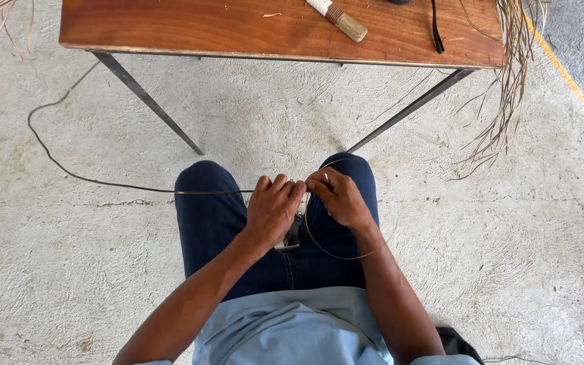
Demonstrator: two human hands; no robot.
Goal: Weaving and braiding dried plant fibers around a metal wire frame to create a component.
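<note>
I sit with both hands together over my knees in dark blue trousers. My left hand (273,206) is closed around a thin dark strand (89,180) that runs left across the concrete floor and curves up toward the table. My right hand (338,196) pinches a small pale tip between thumb and forefinger, close against the left fingers. A thin loop of fibre (336,255) curves from the hands down over my right thigh.
A brown wooden table (190,27) on slanted metal legs stands ahead. On it lie a wrapped stick-like tool (338,18) and a black strap (435,30). Dry straw fibres (508,94) hang off its right end. A yellow floor line (576,94) runs at right.
</note>
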